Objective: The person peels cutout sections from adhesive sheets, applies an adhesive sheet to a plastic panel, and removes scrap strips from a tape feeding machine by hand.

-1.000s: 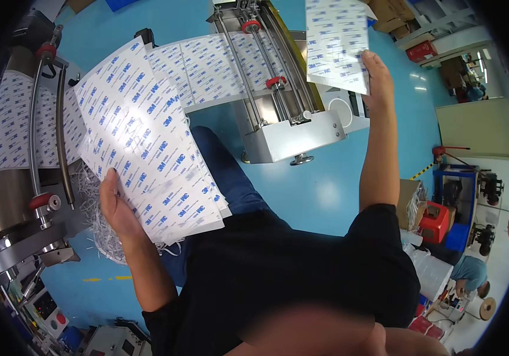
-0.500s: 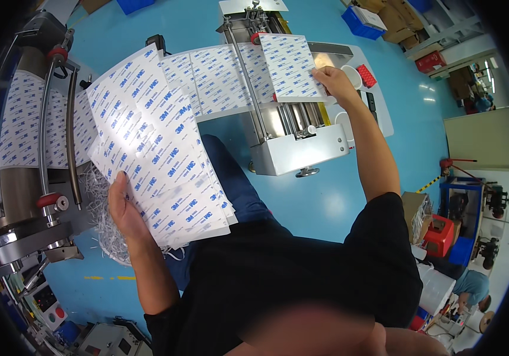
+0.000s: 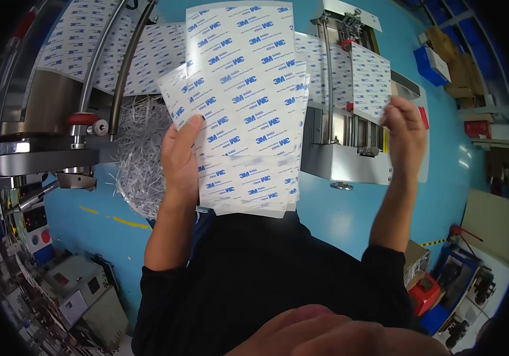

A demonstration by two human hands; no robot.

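left fingers: the left hand (image 3: 180, 160) is closed on a stack of white rectangular sheets printed with blue marks (image 3: 245, 113); the thumb is laid on the front face, the other fingers are hidden behind.
right fingers: the right hand (image 3: 405, 127) is pinched on the lower corner of a single white blue-printed sheet (image 3: 372, 80), thumb and fingertips closed on its edge.
stack place: held upright at 12 o'clock of the view, in front of the chest, covering part of the grey metal cutting machine (image 3: 349, 160).
single sheet place: at 2 o'clock, just above the machine's rollers, apart from the stack.
change: half a second ago the stack was held lower and to 10 o'clock; it has been raised to centre. The right hand has been pulled back from the machine bed with a sheet lifted off it.
meaning: judged as one more cut sheet being gathered toward the stack; not yet joined.
surroundings: a heap of white shredded paper strips (image 3: 141, 160) at 9 o'clock beside the left wrist; a blue floor (image 3: 337, 219) below.
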